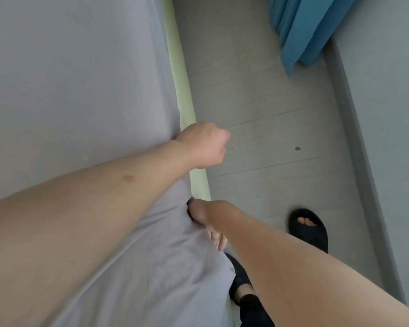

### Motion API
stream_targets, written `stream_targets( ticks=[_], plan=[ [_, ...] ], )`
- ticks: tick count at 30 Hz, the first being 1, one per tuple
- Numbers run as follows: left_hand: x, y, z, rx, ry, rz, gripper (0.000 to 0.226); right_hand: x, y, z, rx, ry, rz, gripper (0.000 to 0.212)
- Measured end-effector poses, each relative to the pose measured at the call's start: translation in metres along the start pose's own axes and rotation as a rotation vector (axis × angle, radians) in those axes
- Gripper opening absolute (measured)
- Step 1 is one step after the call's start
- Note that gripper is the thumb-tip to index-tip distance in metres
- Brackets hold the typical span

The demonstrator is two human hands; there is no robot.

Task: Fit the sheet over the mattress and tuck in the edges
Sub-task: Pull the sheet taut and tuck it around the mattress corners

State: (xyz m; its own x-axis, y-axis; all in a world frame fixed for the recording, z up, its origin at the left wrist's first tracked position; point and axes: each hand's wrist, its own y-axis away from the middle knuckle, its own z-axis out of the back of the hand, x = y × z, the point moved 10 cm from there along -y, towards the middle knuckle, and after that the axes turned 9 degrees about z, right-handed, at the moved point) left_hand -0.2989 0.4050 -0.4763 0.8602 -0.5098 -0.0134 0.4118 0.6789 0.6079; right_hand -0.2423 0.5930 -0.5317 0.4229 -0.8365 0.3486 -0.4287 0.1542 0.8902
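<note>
A grey sheet (pixel 76 86) covers the top of the mattress, whose pale green side (pixel 183 95) shows as a strip along the right edge. My left hand (pixel 204 145) is a closed fist at that edge, where the sheet's border meets it; its fingers curl downward out of sight. Nearer to me, my right hand (pixel 207 221) is closed on a bunch of the sheet at the mattress edge, and creases fan out from the grip. Below it the sheet hangs loose over the side (pixel 198 274).
A narrow strip of grey wood-look floor (pixel 257 102) runs between the bed and the wall (pixel 387 114). A blue curtain (pixel 309 27) hangs at the top right. My feet in black slippers (pixel 311 228) stand beside the bed.
</note>
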Motion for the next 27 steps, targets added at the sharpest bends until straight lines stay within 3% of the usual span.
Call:
stream_targets(
  ticks=[3,5,7,11,14,17,23,27],
  plan=[
    [-0.013,0.016,0.004,-0.044,0.077,-0.007,0.016,-0.007,-0.012,0.015,-0.022,0.474,-0.047,0.066],
    [-0.018,0.033,0.000,-0.061,0.132,0.001,0.014,-0.018,-0.011,0.020,-0.055,0.443,-0.036,0.051],
    [-0.024,0.051,0.001,-0.095,0.162,0.001,0.012,-0.006,0.004,0.036,-0.226,0.353,0.118,0.032],
    [-0.016,0.094,0.016,-0.248,0.334,0.039,0.009,-0.004,0.039,0.034,-0.378,0.249,0.256,0.038],
    [0.001,0.130,0.034,-0.476,0.409,0.071,0.030,0.012,0.065,0.023,-0.458,0.313,0.359,0.041],
    [0.023,0.182,0.040,-0.610,0.426,0.255,0.038,0.040,0.102,0.004,-0.547,0.378,0.533,0.033],
    [0.055,0.289,-0.002,-0.630,0.482,0.665,0.053,0.052,0.162,-0.074,-0.460,0.735,0.712,0.027],
    [0.046,0.356,-0.053,-0.583,0.469,0.768,0.050,0.025,0.165,-0.113,-0.337,1.037,0.529,0.044]
  ],
)
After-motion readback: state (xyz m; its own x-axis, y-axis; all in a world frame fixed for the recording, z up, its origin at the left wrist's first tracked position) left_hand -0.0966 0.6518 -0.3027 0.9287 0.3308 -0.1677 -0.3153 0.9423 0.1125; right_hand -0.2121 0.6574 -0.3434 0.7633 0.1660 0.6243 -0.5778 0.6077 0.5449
